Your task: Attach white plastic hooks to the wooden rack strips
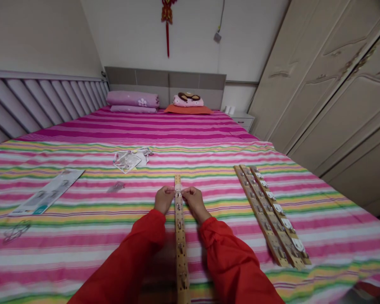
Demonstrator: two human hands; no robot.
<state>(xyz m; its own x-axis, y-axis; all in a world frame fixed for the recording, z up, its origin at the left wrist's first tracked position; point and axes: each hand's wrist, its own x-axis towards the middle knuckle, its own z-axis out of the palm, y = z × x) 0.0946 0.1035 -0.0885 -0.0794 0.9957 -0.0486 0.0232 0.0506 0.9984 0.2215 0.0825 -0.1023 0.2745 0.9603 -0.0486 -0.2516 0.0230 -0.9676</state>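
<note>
A narrow wooden strip (pixel 180 236) with small holes and several metal hooks lies lengthwise in front of me on the bed. Near its far end is a small clear plastic piece (pixel 178 188) with a metal hook on it. My left hand (pixel 164 198) pinches this piece from the left side, thumb and fingers closed. From the right side, my right hand (pixel 194 200) pinches it in the same way. The fingertips are small in view, so the exact grip is hard to make out.
Three similar strips (pixel 261 207) with hooks lie side by side on the right; the outermost carries white pieces (pixel 278 208). Leftward are a flat packet (pixel 50 192), a wire-like loop (pixel 17 230), a small clear bag (pixel 116 186) and a heap of packaging (pixel 131 159). Striped cloth (pixel 218 164) covers the bed.
</note>
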